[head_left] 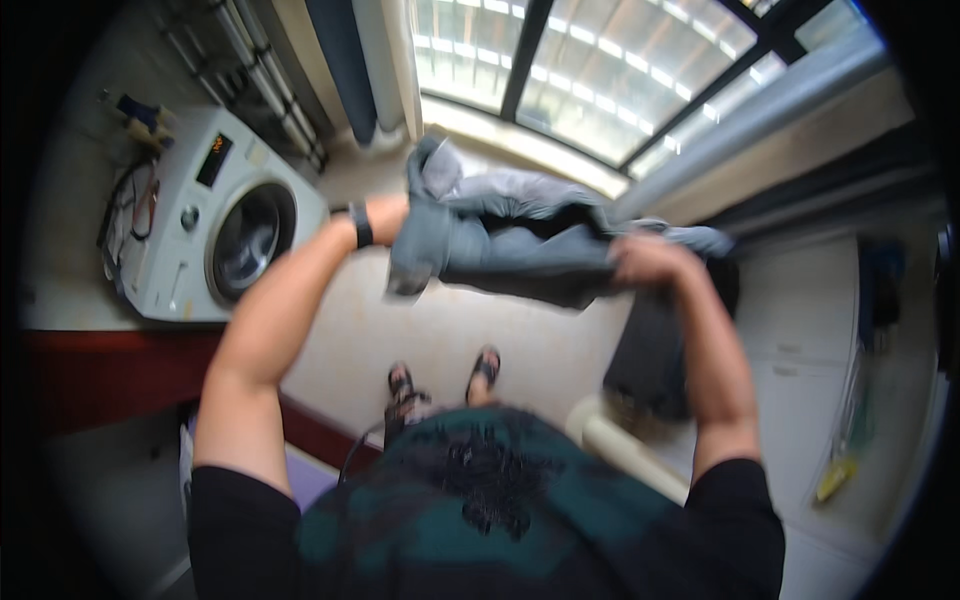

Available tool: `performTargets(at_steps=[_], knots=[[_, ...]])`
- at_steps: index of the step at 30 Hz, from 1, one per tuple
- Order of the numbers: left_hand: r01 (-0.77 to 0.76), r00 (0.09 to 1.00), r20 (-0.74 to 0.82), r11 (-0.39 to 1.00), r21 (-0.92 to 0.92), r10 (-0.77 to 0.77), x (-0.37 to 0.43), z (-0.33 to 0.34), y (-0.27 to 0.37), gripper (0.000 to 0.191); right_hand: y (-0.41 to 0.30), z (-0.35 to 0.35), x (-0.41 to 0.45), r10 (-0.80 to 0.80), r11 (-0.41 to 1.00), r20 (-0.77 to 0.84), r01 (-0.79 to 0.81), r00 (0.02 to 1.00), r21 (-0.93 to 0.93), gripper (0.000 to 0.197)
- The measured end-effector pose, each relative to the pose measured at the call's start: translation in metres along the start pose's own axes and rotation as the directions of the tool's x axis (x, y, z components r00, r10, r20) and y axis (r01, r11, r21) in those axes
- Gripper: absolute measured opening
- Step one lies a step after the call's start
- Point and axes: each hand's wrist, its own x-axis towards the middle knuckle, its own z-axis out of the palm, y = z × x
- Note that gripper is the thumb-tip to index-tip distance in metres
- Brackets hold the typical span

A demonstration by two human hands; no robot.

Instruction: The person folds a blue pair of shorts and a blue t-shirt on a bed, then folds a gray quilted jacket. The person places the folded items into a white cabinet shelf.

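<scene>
A grey-blue garment (525, 244), blurred by motion, is stretched in the air between my two hands. It has paler grey cloth (517, 184) along its far side and a dark opening near the middle. My left hand (396, 216), with a black band on the wrist, holds up the left end; its fingers are hidden by the cloth. On the other side, my right hand (646, 259) grips the near right edge with bent fingers. Which part of the garment each hand holds cannot be made out.
A white front-loading washing machine (169, 247) with a lit display stands at left. Behind it leans a metal ladder (262, 82). Windows (600, 67) span the far side. White cabinets (795, 315) and a dark hanging cloth (649, 352) are at right. My sandalled feet are on the pale floor (442, 322).
</scene>
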Motion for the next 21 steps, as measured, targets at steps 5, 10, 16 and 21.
performTargets(at_steps=[5,10,16,21], knots=[[0.108,0.993,0.081,0.898,-0.426,-0.081,0.036,-0.051,0.028,0.015,0.037,-0.029,0.0,-0.134,0.896,-0.422,0.292,0.897,0.336,0.019],[0.011,0.97,-0.216,0.874,0.487,0.108,0.001,-0.074,0.059,0.023,0.007,0.005,0.012,-0.142,0.966,-0.448,0.024,0.883,-0.257,0.023],[-0.002,0.805,-0.427,0.722,0.692,0.412,-0.006,-0.203,0.101,0.014,-0.058,-0.139,-0.057,-0.5,0.851,-0.723,0.113,0.477,-0.513,0.016],[0.032,0.541,-0.533,0.617,0.786,0.651,-0.061,-0.267,0.211,0.028,-0.106,-0.148,-0.17,-0.677,0.706,-0.725,-0.388,-0.123,-0.593,0.025]])
